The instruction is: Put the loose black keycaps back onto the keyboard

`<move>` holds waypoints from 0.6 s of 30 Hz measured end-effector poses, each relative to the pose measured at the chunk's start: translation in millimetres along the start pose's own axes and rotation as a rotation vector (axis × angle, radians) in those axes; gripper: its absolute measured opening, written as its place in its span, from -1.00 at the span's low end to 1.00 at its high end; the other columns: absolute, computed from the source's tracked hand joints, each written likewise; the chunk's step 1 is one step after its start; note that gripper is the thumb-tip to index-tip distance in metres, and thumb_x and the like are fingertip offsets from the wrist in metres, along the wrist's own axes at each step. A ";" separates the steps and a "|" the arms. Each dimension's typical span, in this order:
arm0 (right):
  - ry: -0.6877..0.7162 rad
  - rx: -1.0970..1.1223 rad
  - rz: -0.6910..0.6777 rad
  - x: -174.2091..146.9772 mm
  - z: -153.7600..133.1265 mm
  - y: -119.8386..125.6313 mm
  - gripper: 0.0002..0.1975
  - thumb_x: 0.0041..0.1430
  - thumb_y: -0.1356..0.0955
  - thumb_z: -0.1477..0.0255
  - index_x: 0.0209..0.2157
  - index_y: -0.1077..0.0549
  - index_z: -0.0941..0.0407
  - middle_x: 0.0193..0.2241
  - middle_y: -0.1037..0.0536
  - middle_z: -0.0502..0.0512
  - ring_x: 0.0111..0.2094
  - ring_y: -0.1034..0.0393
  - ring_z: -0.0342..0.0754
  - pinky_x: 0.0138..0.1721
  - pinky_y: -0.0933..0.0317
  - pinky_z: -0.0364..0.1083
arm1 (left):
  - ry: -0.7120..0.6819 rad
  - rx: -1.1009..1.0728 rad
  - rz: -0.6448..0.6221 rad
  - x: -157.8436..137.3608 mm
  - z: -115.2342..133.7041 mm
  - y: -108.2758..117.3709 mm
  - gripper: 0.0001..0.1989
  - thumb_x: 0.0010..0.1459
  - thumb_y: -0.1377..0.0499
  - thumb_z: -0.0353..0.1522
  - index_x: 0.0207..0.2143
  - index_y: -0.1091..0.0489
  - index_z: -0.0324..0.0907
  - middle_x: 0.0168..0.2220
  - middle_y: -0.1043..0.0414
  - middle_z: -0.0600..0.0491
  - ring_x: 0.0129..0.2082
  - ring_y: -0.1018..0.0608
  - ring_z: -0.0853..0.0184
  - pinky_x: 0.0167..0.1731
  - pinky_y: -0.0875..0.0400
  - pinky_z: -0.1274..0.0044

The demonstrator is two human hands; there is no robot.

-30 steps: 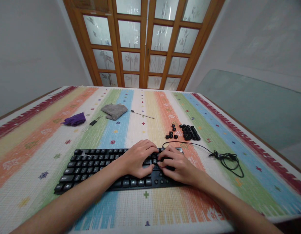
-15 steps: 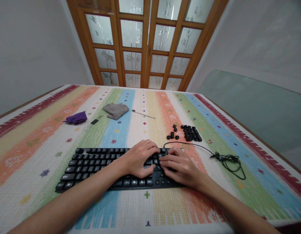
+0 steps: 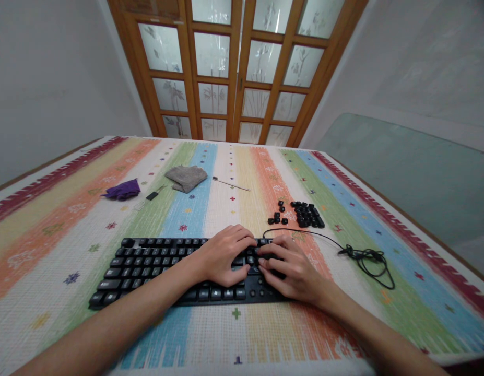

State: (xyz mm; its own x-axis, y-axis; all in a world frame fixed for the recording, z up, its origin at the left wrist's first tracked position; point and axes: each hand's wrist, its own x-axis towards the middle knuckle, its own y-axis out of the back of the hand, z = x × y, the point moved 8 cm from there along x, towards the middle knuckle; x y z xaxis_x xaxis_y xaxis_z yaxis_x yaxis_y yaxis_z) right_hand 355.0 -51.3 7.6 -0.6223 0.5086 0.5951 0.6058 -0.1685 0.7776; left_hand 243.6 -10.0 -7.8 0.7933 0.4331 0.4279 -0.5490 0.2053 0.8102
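Observation:
A black keyboard (image 3: 148,266) lies across the tablecloth in front of me. On its right part, key posts show bare where keycaps are off. My left hand (image 3: 226,256) rests over the keys right of the middle, its thumb apart from the other fingers. Close beside it, my right hand (image 3: 291,269) lies on the right end, its fingers bent and slightly apart, the tips touching keys near the left hand's fingertips. Neither hand visibly grips anything. Beyond the right hand, a cluster of loose black keycaps (image 3: 309,214) sits on the cloth.
A black cable (image 3: 369,258) lies coiled at the right. Further back are a purple cloth (image 3: 124,189), a grey cloth (image 3: 187,177), a small wire tool with a black handle (image 3: 152,196), and a thin dark-tipped stick (image 3: 231,183). Glass-paned wooden doors (image 3: 237,78) stand behind the table.
My right hand's fingers have shifted slightly to the right and bent a little more on the keys. My left hand and the keyboard look unmoved.

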 end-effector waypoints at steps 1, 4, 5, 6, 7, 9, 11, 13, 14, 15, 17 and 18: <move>-0.033 0.012 0.004 0.2 2.5 0.5 -0.86 0.21 -0.35 0.56 -0.42 -0.50 0.12 -0.22 -0.59 0.13 -0.21 -0.37 0.01 -0.13 -0.30 0.07 | 0.001 0.001 -0.003 0.0 0.0 -0.2 -0.62 0.02 -0.18 -0.37 -0.07 -0.34 -0.24 -0.09 -0.43 -0.13 -0.08 -0.45 0.10 -0.02 -0.39 0.26; -0.114 0.046 0.011 0.6 9.3 1.3 -0.90 0.19 -0.37 0.53 -0.41 -0.50 0.13 -0.22 -0.55 0.17 -0.17 -0.34 0.05 -0.13 -0.29 0.08 | 0.004 0.003 -0.008 -0.1 0.0 -0.3 -0.61 0.02 -0.18 -0.37 -0.05 -0.34 -0.24 -0.08 -0.43 -0.12 -0.07 -0.45 0.11 -0.02 -0.39 0.26; -0.116 0.058 0.008 0.8 9.4 0.8 -0.90 0.20 -0.36 0.54 -0.40 -0.50 0.13 -0.25 -0.55 0.16 -0.19 -0.34 0.03 -0.15 -0.29 0.07 | 0.004 0.003 -0.008 -0.1 0.1 -0.3 -0.61 0.02 -0.18 -0.37 -0.05 -0.34 -0.24 -0.08 -0.43 -0.13 -0.07 -0.45 0.11 -0.01 -0.39 0.26; -0.105 0.069 0.003 1.1 8.4 -0.1 -0.89 0.21 -0.35 0.56 -0.40 -0.49 0.13 -0.28 -0.55 0.15 -0.21 -0.33 0.02 -0.17 -0.29 0.05 | 0.005 0.003 -0.007 0.0 0.1 -0.2 -0.61 0.02 -0.18 -0.37 -0.05 -0.34 -0.24 -0.07 -0.43 -0.13 -0.07 -0.45 0.11 -0.01 -0.38 0.26; -0.089 0.081 -0.004 1.3 6.8 -1.2 -0.88 0.21 -0.34 0.57 -0.40 -0.47 0.13 -0.30 -0.55 0.13 -0.23 -0.32 0.00 -0.18 -0.29 0.03 | 0.006 0.003 -0.006 0.0 0.0 -0.1 -0.61 0.02 -0.18 -0.37 -0.05 -0.34 -0.24 -0.07 -0.43 -0.13 -0.07 -0.45 0.11 -0.01 -0.38 0.26; -0.060 0.097 -0.020 1.6 3.6 -3.5 -0.86 0.22 -0.33 0.59 -0.41 -0.45 0.13 -0.31 -0.56 0.11 -0.26 -0.30 -0.02 -0.20 -0.28 0.01 | 0.007 0.003 -0.003 0.2 -0.1 0.0 -0.62 0.02 -0.17 -0.37 -0.06 -0.34 -0.24 -0.08 -0.43 -0.13 -0.07 -0.45 0.11 -0.01 -0.39 0.26; -0.041 0.092 -0.029 1.9 1.3 -4.5 -0.87 0.23 -0.33 0.59 -0.40 -0.44 0.13 -0.30 -0.57 0.10 -0.26 -0.29 -0.02 -0.20 -0.28 0.00 | 0.009 0.005 -0.005 0.3 -0.2 -0.2 -0.63 0.02 -0.17 -0.37 -0.06 -0.34 -0.23 -0.08 -0.43 -0.12 -0.07 -0.45 0.11 -0.01 -0.39 0.26; -0.023 0.077 -0.037 2.3 0.2 -4.4 -0.88 0.24 -0.33 0.59 -0.37 -0.45 0.13 -0.29 -0.59 0.09 -0.27 -0.30 -0.03 -0.20 -0.28 0.00 | 0.011 0.008 -0.008 0.2 -0.5 -0.6 -0.62 0.02 -0.17 -0.38 -0.06 -0.34 -0.23 -0.08 -0.43 -0.12 -0.07 -0.45 0.11 0.00 -0.38 0.27; -0.013 0.067 -0.041 2.5 0.0 -4.0 -0.89 0.24 -0.33 0.59 -0.35 -0.45 0.13 -0.30 -0.59 0.09 -0.28 -0.30 -0.03 -0.20 -0.28 0.00 | 0.012 0.009 -0.009 0.2 -0.7 -0.7 -0.62 0.02 -0.17 -0.38 -0.06 -0.34 -0.23 -0.08 -0.42 -0.12 -0.07 -0.44 0.11 0.00 -0.38 0.27; -0.003 0.057 -0.045 2.5 0.0 -3.8 -0.89 0.25 -0.32 0.59 -0.32 -0.46 0.13 -0.30 -0.59 0.09 -0.28 -0.31 -0.04 -0.20 -0.29 0.00 | 0.012 0.011 -0.009 0.1 -0.8 -0.7 -0.62 0.02 -0.17 -0.38 -0.06 -0.34 -0.23 -0.07 -0.42 -0.12 -0.07 -0.44 0.12 0.00 -0.38 0.26; 0.006 0.038 -0.049 2.2 1.3 -3.5 -0.89 0.26 -0.32 0.59 -0.25 -0.47 0.13 -0.30 -0.60 0.09 -0.29 -0.33 -0.04 -0.22 -0.30 0.00 | 0.009 0.013 -0.008 -0.1 -0.7 -0.8 -0.61 0.02 -0.17 -0.38 -0.05 -0.33 -0.23 -0.07 -0.42 -0.12 -0.06 -0.44 0.12 0.00 -0.38 0.26; 0.007 0.032 -0.047 1.8 2.2 -3.3 -0.88 0.26 -0.32 0.58 -0.23 -0.47 0.12 -0.30 -0.60 0.10 -0.30 -0.34 -0.03 -0.23 -0.30 0.00 | 0.006 0.012 -0.007 -0.1 -0.6 -0.8 -0.62 0.03 -0.17 -0.38 -0.05 -0.33 -0.23 -0.07 -0.43 -0.12 -0.06 -0.44 0.12 0.00 -0.39 0.26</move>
State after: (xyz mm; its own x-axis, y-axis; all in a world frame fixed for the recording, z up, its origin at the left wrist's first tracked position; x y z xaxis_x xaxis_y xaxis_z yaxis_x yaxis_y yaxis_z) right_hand 353.0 -48.0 5.6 -0.6536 0.5095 0.5596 0.5916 -0.1173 0.7977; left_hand 243.8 -9.7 -8.7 0.7957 0.4372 0.4192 -0.5398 0.1976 0.8183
